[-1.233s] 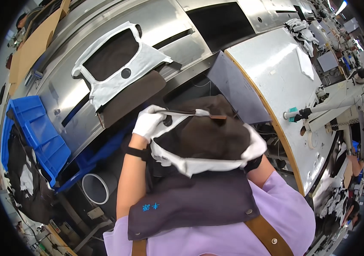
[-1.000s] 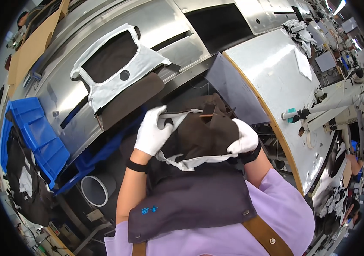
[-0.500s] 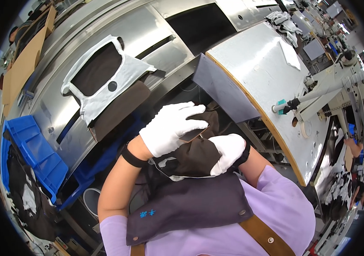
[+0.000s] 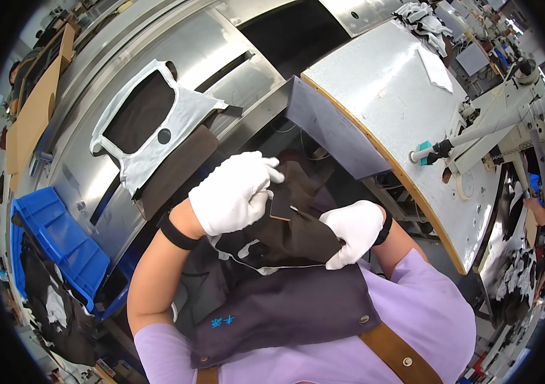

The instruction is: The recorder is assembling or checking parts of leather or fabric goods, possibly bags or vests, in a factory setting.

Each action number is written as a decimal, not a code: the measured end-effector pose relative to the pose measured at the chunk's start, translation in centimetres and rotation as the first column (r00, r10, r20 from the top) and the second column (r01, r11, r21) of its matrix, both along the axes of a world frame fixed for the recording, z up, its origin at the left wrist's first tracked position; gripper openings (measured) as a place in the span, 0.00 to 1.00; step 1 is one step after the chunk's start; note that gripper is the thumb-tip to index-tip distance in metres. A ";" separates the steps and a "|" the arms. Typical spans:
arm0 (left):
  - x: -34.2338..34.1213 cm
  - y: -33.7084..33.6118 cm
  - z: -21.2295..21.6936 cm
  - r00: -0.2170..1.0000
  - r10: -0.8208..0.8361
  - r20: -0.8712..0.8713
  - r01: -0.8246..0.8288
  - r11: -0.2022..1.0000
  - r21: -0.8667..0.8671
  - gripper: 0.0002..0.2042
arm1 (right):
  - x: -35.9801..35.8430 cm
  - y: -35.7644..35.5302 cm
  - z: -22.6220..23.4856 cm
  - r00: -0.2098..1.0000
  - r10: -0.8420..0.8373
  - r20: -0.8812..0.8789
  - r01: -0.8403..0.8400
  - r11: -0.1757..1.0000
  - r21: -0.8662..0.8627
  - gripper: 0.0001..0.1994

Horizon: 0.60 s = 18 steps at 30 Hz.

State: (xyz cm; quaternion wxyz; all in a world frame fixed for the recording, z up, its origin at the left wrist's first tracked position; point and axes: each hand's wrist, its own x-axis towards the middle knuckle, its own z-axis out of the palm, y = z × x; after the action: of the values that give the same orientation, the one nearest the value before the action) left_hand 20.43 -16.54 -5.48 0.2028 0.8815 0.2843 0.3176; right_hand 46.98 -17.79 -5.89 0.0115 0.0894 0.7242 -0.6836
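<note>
A dark brown cloth piece (image 4: 298, 238) with a pale edge hangs between my two white-gloved hands, above the apron on my lap. My left hand (image 4: 231, 195) is closed at the cloth's upper left, fingers bent and thumb drawn in. Beside that thumb shows a small dark flap (image 4: 281, 206) with a thin orange-brown lower edge. At the cloth's right side my right hand (image 4: 352, 233) pinches the edge between thumb and fingers. The cloth's folds hide part of the left fingertips.
A white-and-brown cut garment piece (image 4: 183, 105) lies on the metal bench at the left. A blue crate (image 4: 61, 233) stands lower left, near dark fabric. On the right, a pale worktable (image 4: 375, 83) carries a machine arm (image 4: 477, 137); a grey panel (image 4: 336, 128) hangs from its near edge.
My left hand has moved left and its spread fingers have drawn in. The right hand has shifted slightly right, and the cloth is spread wider between them, showing more of the flap.
</note>
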 end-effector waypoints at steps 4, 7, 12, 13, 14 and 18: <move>1.0 -0.1 1.6 0.986 -0.007 -0.169 -0.070 0.892 -0.447 0.15 | -0.3 0.2 -0.9 0.997 0.066 -0.048 -0.067 0.997 -0.031 0.10; 1.6 -0.2 2.5 0.956 -0.217 -0.197 0.134 0.922 -0.364 0.21 | -0.6 0.2 -1.3 0.991 0.135 0.002 -0.135 0.990 0.037 0.11; -0.1 1.3 2.6 0.937 -0.299 -0.184 0.215 0.902 -0.374 0.15 | -1.4 0.0 -0.6 0.984 0.156 -0.090 -0.156 0.988 0.003 0.10; -0.6 1.7 2.5 0.926 -0.349 -0.143 0.269 0.878 -0.397 0.13 | -1.4 -0.3 -0.5 0.983 0.125 -0.133 -0.127 0.992 -0.013 0.11; -0.9 2.0 2.6 0.912 -0.397 -0.102 0.323 0.850 -0.417 0.12 | -1.4 -0.5 -0.4 0.980 0.094 -0.175 -0.100 0.995 -0.029 0.13; -0.9 2.3 4.9 0.997 0.024 0.078 0.060 0.428 -0.902 0.07 | -1.1 -0.5 -0.3 0.966 0.135 -0.221 -0.133 0.991 0.026 0.12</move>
State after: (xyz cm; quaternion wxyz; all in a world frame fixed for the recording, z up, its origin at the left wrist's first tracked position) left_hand 19.58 -14.22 -0.55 0.6570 0.6263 0.3924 0.1490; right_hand 45.91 -18.31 -6.16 -0.0239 -0.0366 0.7292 -0.6829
